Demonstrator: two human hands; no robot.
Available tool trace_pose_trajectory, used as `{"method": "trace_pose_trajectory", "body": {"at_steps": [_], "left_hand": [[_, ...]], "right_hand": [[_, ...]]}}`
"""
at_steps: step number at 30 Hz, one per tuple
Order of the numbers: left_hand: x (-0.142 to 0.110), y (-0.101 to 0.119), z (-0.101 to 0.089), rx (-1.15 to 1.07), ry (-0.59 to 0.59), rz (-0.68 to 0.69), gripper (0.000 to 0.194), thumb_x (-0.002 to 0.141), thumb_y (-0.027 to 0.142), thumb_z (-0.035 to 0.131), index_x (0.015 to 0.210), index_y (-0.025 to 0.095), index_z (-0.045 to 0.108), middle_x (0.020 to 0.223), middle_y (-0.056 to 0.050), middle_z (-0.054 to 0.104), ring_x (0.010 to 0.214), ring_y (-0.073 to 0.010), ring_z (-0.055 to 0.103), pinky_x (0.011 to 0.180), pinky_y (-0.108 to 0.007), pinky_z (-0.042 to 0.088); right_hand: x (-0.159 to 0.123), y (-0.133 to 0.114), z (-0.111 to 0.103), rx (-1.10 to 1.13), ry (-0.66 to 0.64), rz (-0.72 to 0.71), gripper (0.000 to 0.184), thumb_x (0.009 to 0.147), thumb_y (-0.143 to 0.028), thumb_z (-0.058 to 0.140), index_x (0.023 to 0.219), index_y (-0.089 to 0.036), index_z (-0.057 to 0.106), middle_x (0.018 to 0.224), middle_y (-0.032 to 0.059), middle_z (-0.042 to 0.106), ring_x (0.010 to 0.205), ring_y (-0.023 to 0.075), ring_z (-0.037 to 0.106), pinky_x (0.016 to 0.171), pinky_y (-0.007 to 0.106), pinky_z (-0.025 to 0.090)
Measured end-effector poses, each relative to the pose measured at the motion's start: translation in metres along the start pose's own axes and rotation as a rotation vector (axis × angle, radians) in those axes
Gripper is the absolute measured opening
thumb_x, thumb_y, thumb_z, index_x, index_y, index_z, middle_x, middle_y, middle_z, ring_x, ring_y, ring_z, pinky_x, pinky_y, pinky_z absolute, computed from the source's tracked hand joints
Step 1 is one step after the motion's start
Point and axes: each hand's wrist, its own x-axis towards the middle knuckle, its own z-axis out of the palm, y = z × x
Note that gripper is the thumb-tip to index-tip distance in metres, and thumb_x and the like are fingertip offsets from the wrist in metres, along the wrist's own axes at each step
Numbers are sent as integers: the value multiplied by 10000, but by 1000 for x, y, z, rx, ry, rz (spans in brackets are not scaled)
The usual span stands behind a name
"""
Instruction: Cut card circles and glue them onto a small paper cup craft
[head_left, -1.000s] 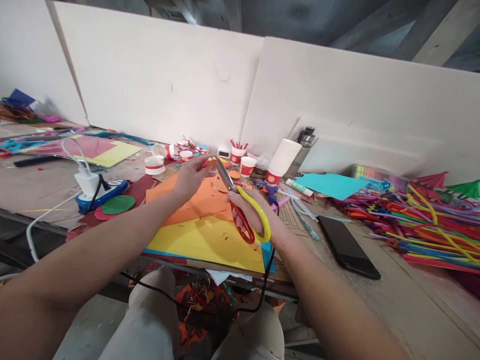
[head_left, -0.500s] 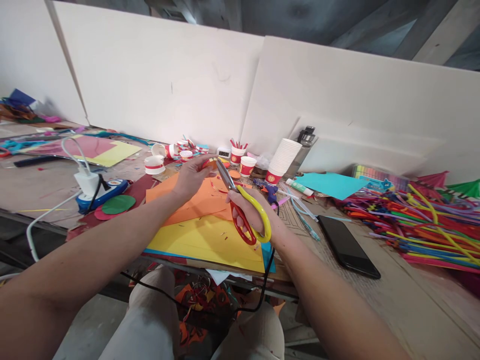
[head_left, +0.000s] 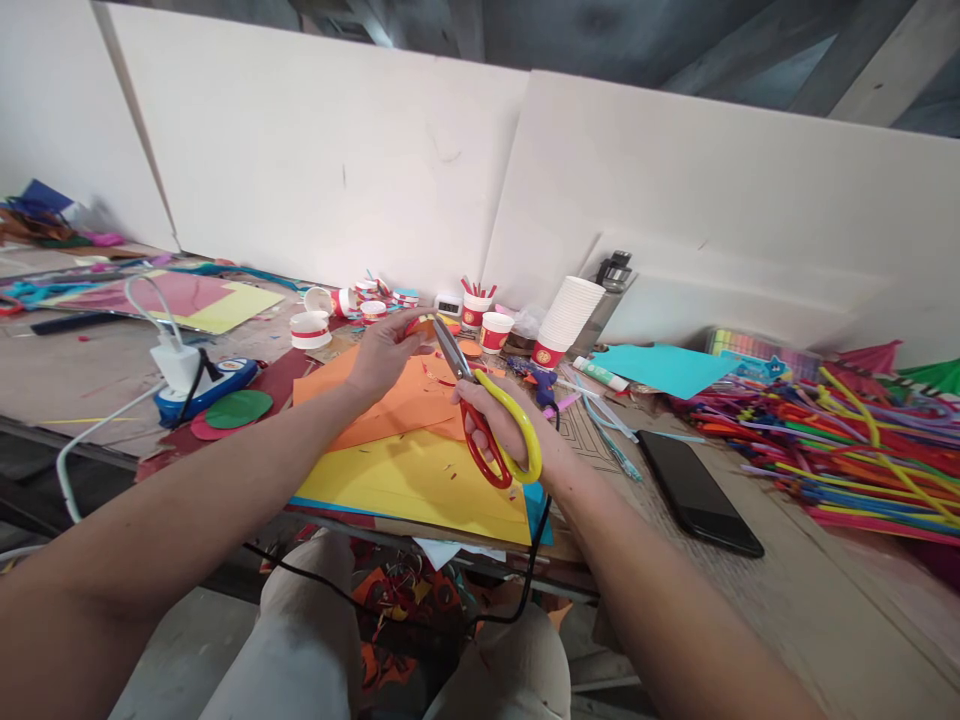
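Note:
My right hand (head_left: pixel 501 420) is closed around scissors (head_left: pixel 517 425) with one yellow and one red handle loop; the blades point up and away to the left. Pinched in the fingertips of my left hand (head_left: pixel 385 355) is a small orange-and-red piece (head_left: pixel 423 326), close to the scissor tips. My fingers partly hide it, and I cannot tell whether the blades touch it. Beneath both hands lie orange paper sheets (head_left: pixel 375 425) over yellow paper (head_left: pixel 405 485), with small scraps scattered on top.
Behind the hands stand cut paper cups (head_left: pixel 310 330), a cup of red strips (head_left: pixel 475 308) and a leaning cup stack (head_left: pixel 571 312). To the right are a black phone (head_left: pixel 697 495) and piled pipe cleaners (head_left: pixel 847 450). A blue power strip (head_left: pixel 187 398) sits left.

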Motion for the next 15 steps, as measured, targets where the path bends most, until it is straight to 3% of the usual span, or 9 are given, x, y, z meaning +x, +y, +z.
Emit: {"method": "trace_pose_trajectory", "body": {"at_steps": [15], "left_hand": [[-1, 0, 0, -3, -7, -7, 404, 733, 255, 720, 1136, 228, 747, 1024, -12, 723, 937, -172, 687, 858, -391, 629]], "right_hand": [[-3, -6, 0, 14, 12, 8, 228, 931, -391, 456, 817, -208, 529, 500, -62, 516, 364, 88, 455, 329, 175, 363]]}}
